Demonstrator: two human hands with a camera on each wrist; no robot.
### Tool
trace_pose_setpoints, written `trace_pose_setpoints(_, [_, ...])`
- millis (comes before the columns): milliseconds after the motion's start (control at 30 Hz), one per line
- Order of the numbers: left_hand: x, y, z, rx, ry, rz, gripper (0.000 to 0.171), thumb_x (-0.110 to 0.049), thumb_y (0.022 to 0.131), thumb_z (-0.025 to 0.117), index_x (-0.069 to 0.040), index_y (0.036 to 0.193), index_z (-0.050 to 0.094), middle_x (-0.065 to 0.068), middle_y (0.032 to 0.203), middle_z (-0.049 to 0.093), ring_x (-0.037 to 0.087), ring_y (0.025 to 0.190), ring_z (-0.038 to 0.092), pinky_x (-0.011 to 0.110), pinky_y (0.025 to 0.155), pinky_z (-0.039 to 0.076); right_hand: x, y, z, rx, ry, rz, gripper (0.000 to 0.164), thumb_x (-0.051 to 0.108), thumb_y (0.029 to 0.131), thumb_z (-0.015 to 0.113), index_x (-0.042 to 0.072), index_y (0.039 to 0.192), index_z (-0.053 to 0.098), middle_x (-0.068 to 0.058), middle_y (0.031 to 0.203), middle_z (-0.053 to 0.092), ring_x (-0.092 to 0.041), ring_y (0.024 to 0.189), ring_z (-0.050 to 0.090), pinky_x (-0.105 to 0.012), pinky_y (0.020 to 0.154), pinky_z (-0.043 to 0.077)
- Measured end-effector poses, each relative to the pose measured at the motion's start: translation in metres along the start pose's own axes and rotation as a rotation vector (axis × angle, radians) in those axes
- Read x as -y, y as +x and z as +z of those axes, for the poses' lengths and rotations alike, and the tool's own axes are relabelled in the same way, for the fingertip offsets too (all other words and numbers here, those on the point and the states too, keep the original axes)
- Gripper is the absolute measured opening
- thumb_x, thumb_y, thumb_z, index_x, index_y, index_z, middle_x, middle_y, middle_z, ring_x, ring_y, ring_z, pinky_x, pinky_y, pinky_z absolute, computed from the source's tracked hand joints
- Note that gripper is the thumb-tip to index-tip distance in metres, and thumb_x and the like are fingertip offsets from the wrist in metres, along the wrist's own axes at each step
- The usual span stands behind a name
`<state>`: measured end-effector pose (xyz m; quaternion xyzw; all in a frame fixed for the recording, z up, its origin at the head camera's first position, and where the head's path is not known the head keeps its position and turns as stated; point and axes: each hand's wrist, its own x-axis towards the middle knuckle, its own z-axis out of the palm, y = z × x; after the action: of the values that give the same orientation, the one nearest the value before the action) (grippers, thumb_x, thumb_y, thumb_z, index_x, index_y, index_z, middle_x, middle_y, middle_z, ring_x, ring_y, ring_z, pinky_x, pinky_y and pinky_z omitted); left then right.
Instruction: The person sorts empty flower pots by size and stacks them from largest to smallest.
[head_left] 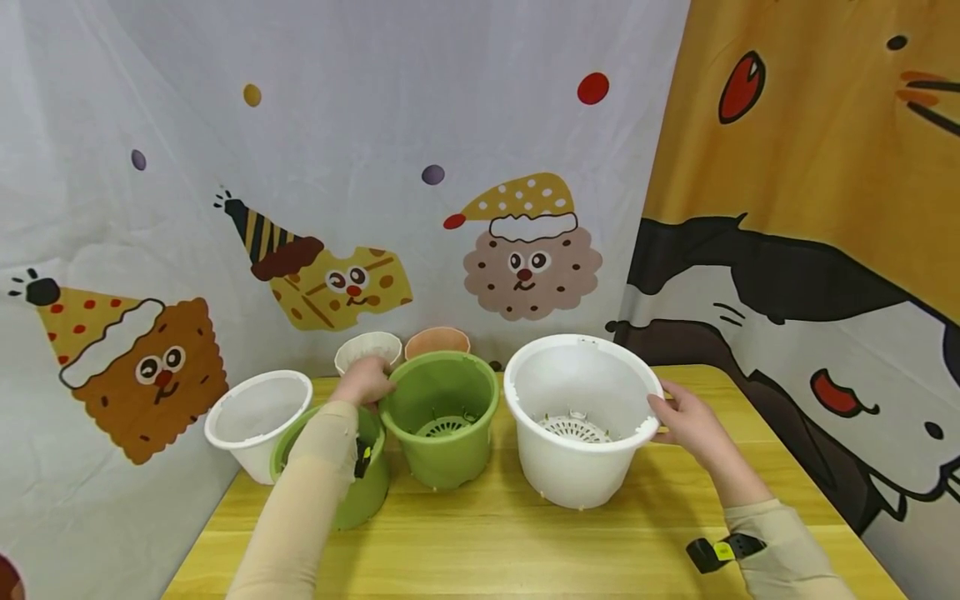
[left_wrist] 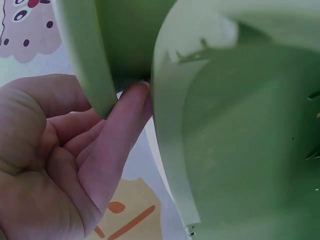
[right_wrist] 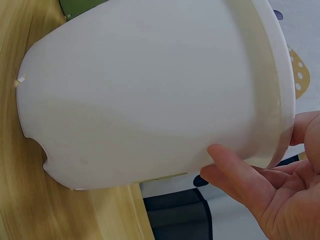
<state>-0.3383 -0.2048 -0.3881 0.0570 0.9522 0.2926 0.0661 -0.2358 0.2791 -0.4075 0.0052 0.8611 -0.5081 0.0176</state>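
Observation:
My left hand [head_left: 365,382] pinches the rim of the middle green flowerpot [head_left: 446,454], thumb on one side and fingers on the other. In the left wrist view that rim [left_wrist: 90,65] lies between them. A second green flowerpot [head_left: 367,496] stands just left, partly covered by my forearm; its inner wall [left_wrist: 250,135] fills much of the left wrist view. With my right hand [head_left: 690,421] I hold the big white flowerpot [head_left: 573,475] by its right rim. Its slotted bottom shows inside, and the fingertips [right_wrist: 217,152] press its outer wall under the rim.
A smaller white pot [head_left: 255,446] stands at the left edge of the wooden table [head_left: 487,550]. Behind the green pots are a small cream pot [head_left: 371,343] and a small orange one [head_left: 438,340]. A printed curtain [head_left: 450,108] hangs along the table's back.

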Motion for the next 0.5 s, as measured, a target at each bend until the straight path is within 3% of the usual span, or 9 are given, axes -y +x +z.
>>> trace_pose_setpoints(233, [-0.0003, -0.0020, -0.0005, 0.004, -0.027, 0.000, 0.023, -0.001, 0.083, 0.060, 0.009, 0.104, 0.063, 0.018, 0.088, 0.064, 0.021, 0.047, 0.061, 0.032, 0.046, 0.055, -0.0005, -0.0007, -0.0005, 0.002, -0.002, -0.005, 0.062, 0.026, 0.106, 0.045, -0.011, 0.150, 0.023, -0.038, 0.127, 0.049, -0.036, 0.103, 0.064, -0.038, 0.075, 0.060])
trace_pose_setpoints(500, [-0.0066, -0.0043, -0.0009, -0.027, -0.039, 0.023, 0.018, -0.003, 0.081, 0.060, 0.005, 0.096, 0.064, 0.020, 0.091, 0.066, 0.024, 0.046, 0.063, 0.034, 0.046, 0.056, 0.0003, -0.0013, -0.0003, -0.001, -0.001, -0.004, 0.062, 0.026, 0.106, 0.045, -0.011, 0.151, 0.023, -0.038, 0.126, 0.049, -0.036, 0.103, 0.064, -0.037, 0.075, 0.060])
